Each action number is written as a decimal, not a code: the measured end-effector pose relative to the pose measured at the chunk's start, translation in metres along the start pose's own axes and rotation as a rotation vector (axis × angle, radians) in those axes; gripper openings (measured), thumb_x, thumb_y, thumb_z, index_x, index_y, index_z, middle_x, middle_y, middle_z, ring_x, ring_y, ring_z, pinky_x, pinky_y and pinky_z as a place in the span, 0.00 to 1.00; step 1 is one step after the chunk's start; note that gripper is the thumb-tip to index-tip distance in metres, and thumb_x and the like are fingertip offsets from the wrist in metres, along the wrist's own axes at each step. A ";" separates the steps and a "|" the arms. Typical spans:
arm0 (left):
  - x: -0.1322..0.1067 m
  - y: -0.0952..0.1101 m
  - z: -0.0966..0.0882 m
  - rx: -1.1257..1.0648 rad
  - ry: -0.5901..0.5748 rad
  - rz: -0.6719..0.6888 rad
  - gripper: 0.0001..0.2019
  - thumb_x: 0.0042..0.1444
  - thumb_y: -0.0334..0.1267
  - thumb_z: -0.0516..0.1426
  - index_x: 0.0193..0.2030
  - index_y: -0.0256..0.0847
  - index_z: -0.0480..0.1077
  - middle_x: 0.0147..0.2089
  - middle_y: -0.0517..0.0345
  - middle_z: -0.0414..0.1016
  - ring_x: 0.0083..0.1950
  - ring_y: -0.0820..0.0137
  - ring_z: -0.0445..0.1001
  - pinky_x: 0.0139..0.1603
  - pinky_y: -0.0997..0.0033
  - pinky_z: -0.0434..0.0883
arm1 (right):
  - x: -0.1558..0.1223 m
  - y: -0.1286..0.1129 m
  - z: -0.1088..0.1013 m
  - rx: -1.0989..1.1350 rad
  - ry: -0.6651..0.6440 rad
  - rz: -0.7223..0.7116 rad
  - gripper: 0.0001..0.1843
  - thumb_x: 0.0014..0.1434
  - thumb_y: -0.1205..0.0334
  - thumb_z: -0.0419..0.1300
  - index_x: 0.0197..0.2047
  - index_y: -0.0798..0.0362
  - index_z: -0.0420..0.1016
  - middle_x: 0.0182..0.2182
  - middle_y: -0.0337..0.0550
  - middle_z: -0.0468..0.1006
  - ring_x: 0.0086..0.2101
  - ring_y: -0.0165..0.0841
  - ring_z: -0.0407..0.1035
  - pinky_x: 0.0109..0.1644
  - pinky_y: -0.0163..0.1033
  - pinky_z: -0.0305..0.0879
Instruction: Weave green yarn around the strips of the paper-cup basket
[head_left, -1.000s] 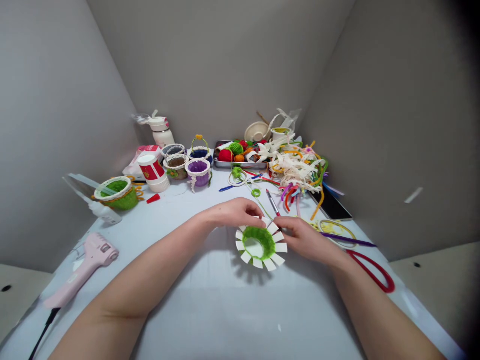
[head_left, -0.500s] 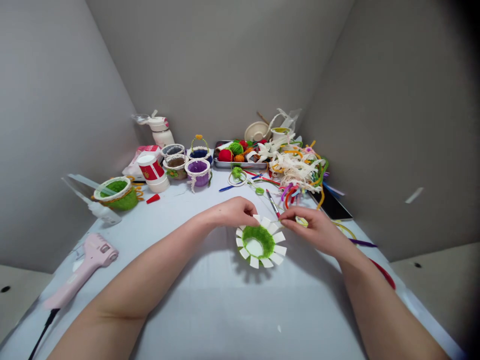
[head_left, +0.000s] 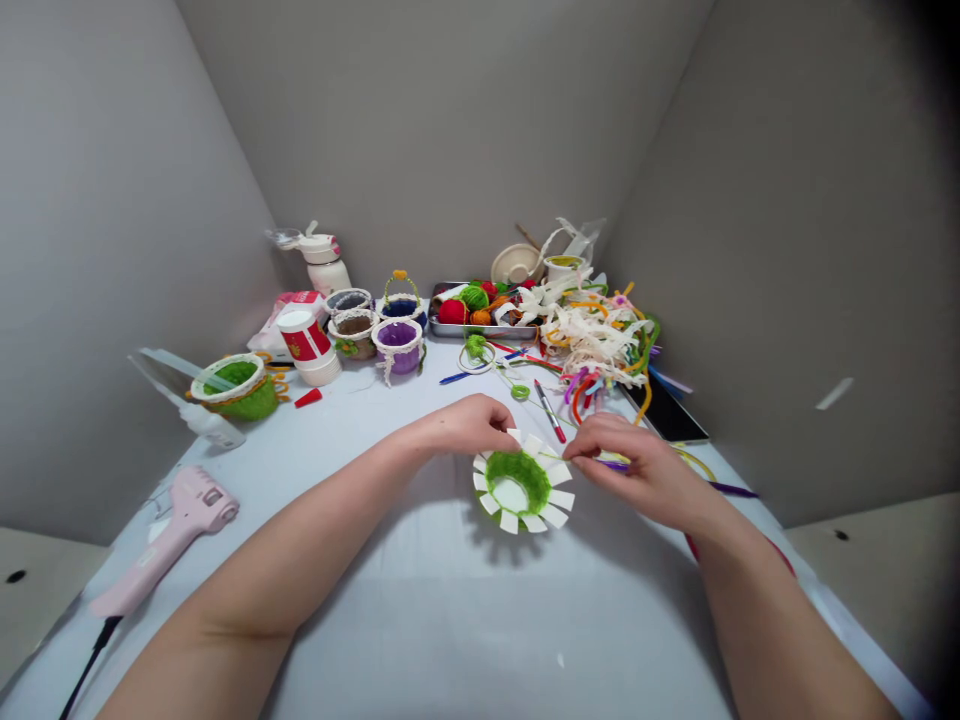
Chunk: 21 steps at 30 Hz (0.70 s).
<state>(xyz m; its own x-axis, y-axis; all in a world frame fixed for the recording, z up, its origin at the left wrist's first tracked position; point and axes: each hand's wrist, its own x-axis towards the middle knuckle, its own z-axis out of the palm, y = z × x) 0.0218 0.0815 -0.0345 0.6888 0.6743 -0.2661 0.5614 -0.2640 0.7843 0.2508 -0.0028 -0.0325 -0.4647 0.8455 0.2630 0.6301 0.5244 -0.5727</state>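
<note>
A paper cup (head_left: 556, 498) with its wall cut into white strips that splay outward sits mid-table, its inside woven with green yarn. My left hand (head_left: 484, 425) pinches the far rim of the cup between thumb and fingers. To the right of the cup, my right hand (head_left: 619, 460) is closed on a strand of green yarn (head_left: 553, 456) that runs to the cup's edge. Just beyond the hands lie a small coil of green yarn (head_left: 520, 392) and a red and white pen (head_left: 550, 412).
Left are a pink glue gun (head_left: 169, 540), a glue bottle (head_left: 212, 425) and a green woven basket (head_left: 251, 398). Several small baskets (head_left: 399, 348) stand at the back. A metal tray (head_left: 487, 330) holds yarn balls. A tangled pile of white strips (head_left: 592, 340) and a phone (head_left: 671, 410) are right.
My right hand has shifted slightly right and down, with the green yarn strand in its fingers. My left hand stays on the cup rim.
</note>
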 end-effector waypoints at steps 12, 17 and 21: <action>-0.008 0.003 -0.013 0.099 -0.213 0.051 0.12 0.46 0.43 0.57 0.35 0.38 0.72 0.30 0.63 0.71 0.31 0.75 0.66 0.28 0.79 0.61 | 0.010 -0.001 0.033 0.200 -0.209 0.159 0.08 0.57 0.66 0.54 0.28 0.56 0.72 0.28 0.40 0.74 0.31 0.32 0.66 0.34 0.33 0.60; -0.004 0.003 -0.002 -0.050 -0.138 0.089 0.16 0.46 0.47 0.59 0.37 0.38 0.74 0.34 0.60 0.74 0.34 0.74 0.68 0.32 0.78 0.64 | 0.013 -0.004 0.039 0.197 -0.177 0.136 0.09 0.57 0.68 0.54 0.27 0.56 0.71 0.27 0.39 0.72 0.30 0.30 0.65 0.34 0.33 0.59; -0.004 0.002 0.003 -0.045 -0.089 0.094 0.14 0.45 0.46 0.59 0.31 0.36 0.74 0.27 0.63 0.70 0.29 0.75 0.65 0.28 0.78 0.61 | 0.011 -0.003 0.038 0.172 -0.165 0.148 0.09 0.57 0.68 0.54 0.27 0.55 0.72 0.26 0.39 0.73 0.29 0.30 0.66 0.34 0.32 0.59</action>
<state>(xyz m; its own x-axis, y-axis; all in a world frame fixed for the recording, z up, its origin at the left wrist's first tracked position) 0.0219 0.0763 -0.0336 0.7766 0.5837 -0.2369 0.4724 -0.2909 0.8320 0.2203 0.0016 -0.0573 -0.4794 0.8764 0.0450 0.5906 0.3602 -0.7222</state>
